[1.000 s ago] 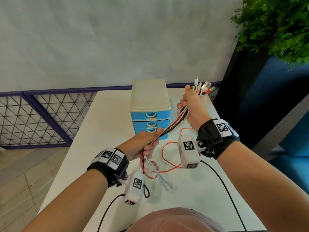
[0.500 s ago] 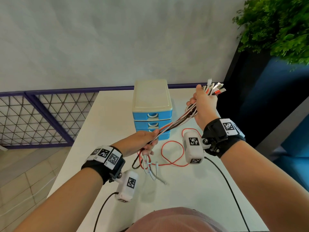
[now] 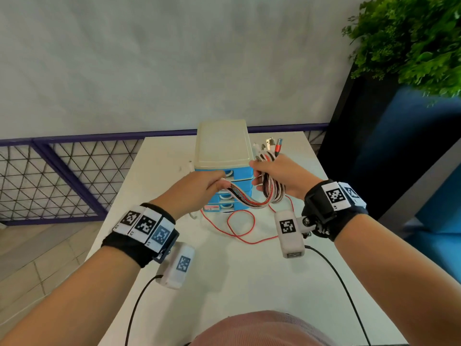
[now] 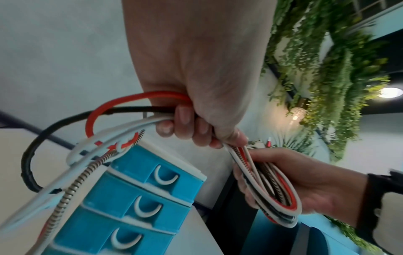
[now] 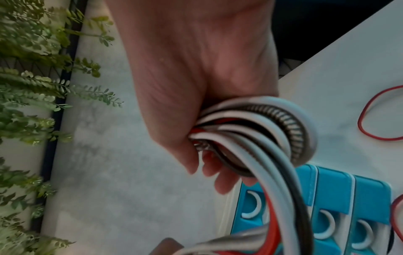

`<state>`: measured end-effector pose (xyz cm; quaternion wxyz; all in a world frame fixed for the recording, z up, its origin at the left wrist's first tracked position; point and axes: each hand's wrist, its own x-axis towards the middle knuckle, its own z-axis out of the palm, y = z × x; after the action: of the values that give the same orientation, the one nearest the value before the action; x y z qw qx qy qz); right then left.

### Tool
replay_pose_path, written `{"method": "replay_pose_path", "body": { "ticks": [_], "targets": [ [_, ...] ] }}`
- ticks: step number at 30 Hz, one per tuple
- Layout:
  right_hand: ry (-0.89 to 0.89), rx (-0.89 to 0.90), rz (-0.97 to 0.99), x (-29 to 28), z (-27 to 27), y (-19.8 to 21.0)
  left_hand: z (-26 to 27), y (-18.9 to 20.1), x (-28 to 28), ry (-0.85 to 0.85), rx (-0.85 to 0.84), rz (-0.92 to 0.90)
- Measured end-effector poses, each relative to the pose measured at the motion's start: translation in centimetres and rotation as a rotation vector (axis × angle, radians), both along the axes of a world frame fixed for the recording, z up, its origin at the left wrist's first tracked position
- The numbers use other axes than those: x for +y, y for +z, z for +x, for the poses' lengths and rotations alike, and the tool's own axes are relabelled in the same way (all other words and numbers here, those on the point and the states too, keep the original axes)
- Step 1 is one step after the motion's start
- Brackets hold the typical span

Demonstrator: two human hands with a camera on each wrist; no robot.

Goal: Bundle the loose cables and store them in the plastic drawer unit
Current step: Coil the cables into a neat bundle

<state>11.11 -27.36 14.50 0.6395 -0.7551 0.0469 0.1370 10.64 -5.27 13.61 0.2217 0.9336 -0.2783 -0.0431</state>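
A bundle of white, red, black and braided cables (image 3: pixel 270 189) (image 4: pixel 268 186) (image 5: pixel 257 131) hangs folded between my hands, in front of the blue drawer unit (image 3: pixel 223 156) (image 4: pixel 139 198) (image 5: pixel 331 203) with its cream top. My right hand (image 3: pixel 277 174) (image 5: pixel 196 86) grips the folded loop, plug ends (image 3: pixel 273 143) sticking up beyond it. My left hand (image 3: pixel 199 188) (image 4: pixel 196 86) grips the same cables a little to the left, their loose tails (image 4: pixel 91 150) trailing from the fist. The drawers look closed.
A thin red cable (image 3: pixel 239 226) (image 5: pixel 370 119) lies looped on the white table (image 3: pixel 237 278) before the unit. A purple mesh fence (image 3: pixel 50 176) borders the left. A dark planter with green foliage (image 3: pixel 411 41) stands at the right.
Both hands have come together in front of the drawers. The stretched cables are now doubled into a loop in the right hand, and the left hand has risen from the table.
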Motion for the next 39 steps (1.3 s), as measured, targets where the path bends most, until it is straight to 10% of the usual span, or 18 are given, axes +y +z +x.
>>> {"method": "replay_pose_path", "body": {
  "ticks": [13, 23, 33, 39],
  "targets": [
    [0.425, 0.249, 0.365, 2.1, -1.2, -0.1, 0.2, 1.1, -1.8, -0.005, -0.109, -0.041],
    [0.399, 0.303, 0.574, 3.0, -2.1, -1.2, 0.2, 1.0, -1.4, -0.038, -0.159, 0.026],
    [0.296, 0.104, 0.427, 2.2, -1.9, 0.4, 0.5, 1.4, -1.4, 0.02, 0.571, -0.415],
    [0.107, 0.017, 0.434, 1.9, -1.2, 0.6, 0.8, -1.0, 0.4, -0.019, 0.464, -0.282]
  ]
}}
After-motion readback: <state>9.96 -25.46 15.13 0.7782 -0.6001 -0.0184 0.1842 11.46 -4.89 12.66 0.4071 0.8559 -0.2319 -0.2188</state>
